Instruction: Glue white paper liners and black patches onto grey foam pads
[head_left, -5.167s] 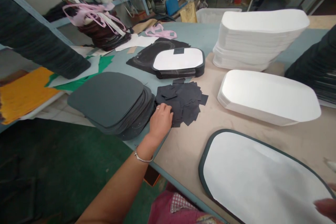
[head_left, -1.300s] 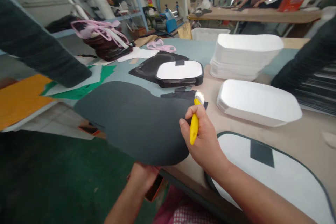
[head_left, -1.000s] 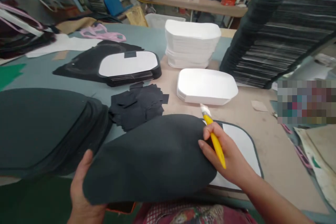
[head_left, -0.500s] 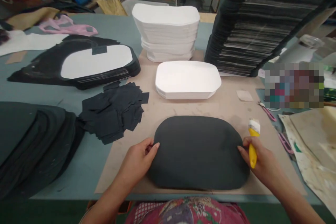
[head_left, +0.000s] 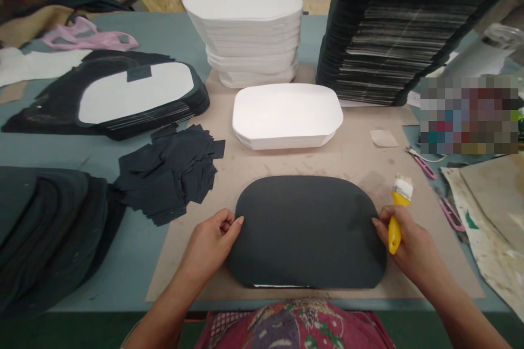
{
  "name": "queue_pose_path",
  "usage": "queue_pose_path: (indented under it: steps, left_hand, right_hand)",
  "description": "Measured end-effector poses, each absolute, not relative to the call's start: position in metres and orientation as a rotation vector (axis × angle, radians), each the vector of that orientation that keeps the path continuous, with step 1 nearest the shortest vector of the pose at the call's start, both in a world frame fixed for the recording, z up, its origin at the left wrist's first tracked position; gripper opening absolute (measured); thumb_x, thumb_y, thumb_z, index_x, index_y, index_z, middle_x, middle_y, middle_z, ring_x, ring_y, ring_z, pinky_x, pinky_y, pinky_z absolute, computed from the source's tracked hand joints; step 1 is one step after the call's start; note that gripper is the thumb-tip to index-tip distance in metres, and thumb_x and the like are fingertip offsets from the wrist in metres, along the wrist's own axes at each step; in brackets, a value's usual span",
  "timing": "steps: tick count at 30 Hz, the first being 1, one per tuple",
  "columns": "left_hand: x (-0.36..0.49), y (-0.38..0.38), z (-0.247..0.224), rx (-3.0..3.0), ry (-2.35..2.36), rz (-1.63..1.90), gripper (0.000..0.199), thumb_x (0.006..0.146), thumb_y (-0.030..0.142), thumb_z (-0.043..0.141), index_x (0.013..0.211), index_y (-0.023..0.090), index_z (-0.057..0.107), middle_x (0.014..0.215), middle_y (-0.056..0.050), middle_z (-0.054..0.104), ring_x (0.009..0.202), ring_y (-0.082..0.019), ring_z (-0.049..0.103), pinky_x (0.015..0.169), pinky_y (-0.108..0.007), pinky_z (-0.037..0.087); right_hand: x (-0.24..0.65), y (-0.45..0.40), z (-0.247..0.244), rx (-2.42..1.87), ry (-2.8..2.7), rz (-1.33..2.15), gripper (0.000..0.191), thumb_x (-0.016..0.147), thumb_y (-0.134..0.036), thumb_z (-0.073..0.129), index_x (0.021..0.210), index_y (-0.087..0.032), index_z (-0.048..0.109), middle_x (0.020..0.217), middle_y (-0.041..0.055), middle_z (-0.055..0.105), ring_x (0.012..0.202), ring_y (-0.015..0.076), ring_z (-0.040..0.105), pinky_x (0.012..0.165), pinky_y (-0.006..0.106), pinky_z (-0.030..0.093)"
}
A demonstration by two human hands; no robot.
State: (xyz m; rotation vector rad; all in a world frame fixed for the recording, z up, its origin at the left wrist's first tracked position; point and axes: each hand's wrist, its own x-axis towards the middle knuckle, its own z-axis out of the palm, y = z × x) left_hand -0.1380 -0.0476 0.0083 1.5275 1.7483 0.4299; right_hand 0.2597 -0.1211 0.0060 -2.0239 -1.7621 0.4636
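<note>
At far left, dark rounded sheets [head_left: 45, 229] are stacked on a blue-green table [head_left: 133, 264]; beside them, small dark pieces [head_left: 172, 174] are heaped. By the left hand [head_left: 213, 237], the left edge of a dark rounded panel [head_left: 307, 232] is pinched. The panel is laid on a brown board [head_left: 347, 161]. Its right edge is gripped by the right hand [head_left: 411, 240], in which a yellow-handled brush [head_left: 400, 199] is also held. Farther right, pink-handled tools [head_left: 452, 215] are seen.

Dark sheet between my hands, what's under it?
A thin white strip shows along the near edge of the dark sheet, and brown board surrounds it. The sheet covers everything else beneath, so I can't tell what that strip belongs to.
</note>
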Motion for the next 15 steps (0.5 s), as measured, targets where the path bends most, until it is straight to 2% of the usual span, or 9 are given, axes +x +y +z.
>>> queue_pose_path:
  steps: [5, 11, 15]
  left_hand:
    - [-0.139, -0.050, 0.009, 1.547, 1.753, 0.421, 0.040, 0.083, 0.058, 0.055, 0.066, 0.022, 0.048, 0.056, 0.005, 0.046, 0.055, -0.014, 0.046, 0.055, -0.024, 0.032]
    - [-0.139, -0.051, 0.006, 1.625, 1.771, 0.386, 0.041, 0.085, 0.058, 0.054, 0.065, 0.023, 0.047, 0.055, 0.005, 0.046, 0.054, -0.015, 0.047, 0.055, -0.025, 0.033]
    - [-0.158, -0.046, 0.009, 1.677, 1.826, 0.339, 0.040, 0.082, 0.063, 0.059, 0.073, 0.023, 0.055, 0.060, 0.003, 0.058, 0.058, -0.017, 0.055, 0.058, -0.026, 0.037]
  right_hand:
    - [0.259, -0.119, 0.006, -2.047, -1.768, 0.462, 0.019, 0.097, -0.045, 0.053, 0.100, -0.027, 0.047, 0.086, 0.0036, 0.068, 0.066, 0.0206, 0.068, 0.058, 0.029, 0.046]
    - [0.256, -0.113, 0.005, -2.071, -1.780, 0.447, 0.021, 0.096, -0.046, 0.054, 0.097, -0.027, 0.047, 0.079, 0.0017, 0.067, 0.061, 0.0209, 0.066, 0.056, 0.029, 0.045]
    - [0.263, -0.125, 0.026, -2.079, -1.716, 0.417, 0.027, 0.101, -0.052, 0.047, 0.103, -0.026, 0.055, 0.077, 0.0019, 0.066, 0.062, 0.0198, 0.064, 0.060, 0.030, 0.047]
